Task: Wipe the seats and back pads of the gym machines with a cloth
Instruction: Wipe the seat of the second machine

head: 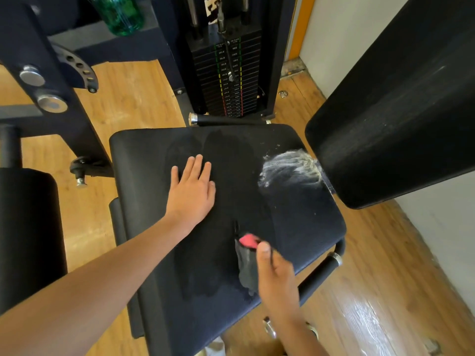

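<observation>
On the seat (303,217), left hand (191,191) flat, right hand (276,281) gripping cloth (246,265).

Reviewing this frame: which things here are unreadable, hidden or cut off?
- Weight stack labels, head view: too small to read.
- Cloth: blurred, partly behind the right hand; its grip on it is unclear.
- Green bottle: cut off by the top edge.
- Back pad: runs out of frame at the right; it hides the seat corner and part of the white foam.
- Seat under the flat left hand: covered.
</observation>
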### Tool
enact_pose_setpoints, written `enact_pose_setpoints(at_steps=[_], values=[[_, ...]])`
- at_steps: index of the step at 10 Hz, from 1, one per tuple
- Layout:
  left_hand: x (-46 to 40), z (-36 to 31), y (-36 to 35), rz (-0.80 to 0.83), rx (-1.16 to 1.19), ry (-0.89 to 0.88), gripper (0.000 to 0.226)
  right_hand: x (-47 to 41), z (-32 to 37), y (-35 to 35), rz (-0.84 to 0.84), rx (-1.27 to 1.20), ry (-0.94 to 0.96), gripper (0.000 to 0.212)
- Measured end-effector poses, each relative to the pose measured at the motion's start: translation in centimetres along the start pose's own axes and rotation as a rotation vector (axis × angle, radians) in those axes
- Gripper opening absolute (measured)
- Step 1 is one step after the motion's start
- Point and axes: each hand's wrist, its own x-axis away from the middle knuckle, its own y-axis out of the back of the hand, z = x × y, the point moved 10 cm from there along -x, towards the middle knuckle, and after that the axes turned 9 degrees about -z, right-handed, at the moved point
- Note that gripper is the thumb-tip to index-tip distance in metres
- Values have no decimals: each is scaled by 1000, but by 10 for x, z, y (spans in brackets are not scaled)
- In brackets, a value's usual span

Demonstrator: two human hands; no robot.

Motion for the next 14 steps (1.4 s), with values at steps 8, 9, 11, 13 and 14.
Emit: enact_pose_setpoints(at_steps=[8, 9, 11, 13, 14], values=[[-28, -62, -44, -22, -60, -36, 68, -289, 165, -28, 72, 383, 676, 41], [-29, -62, -44, -31, -66, -36, 68, -308, 128, -69, 215, 722, 668, 45], [-29, -62, -43, -50, -78, -35, 66, -308, 117, -73, 247, 831, 741, 67], [-29, -62, -43, -52, -89, -29, 67, -305, 121, -69, 232, 767, 740, 51], [-29, -62, -43, -54, -84, -26, 67, -290, 109, -60, 242, 737, 735, 49]])
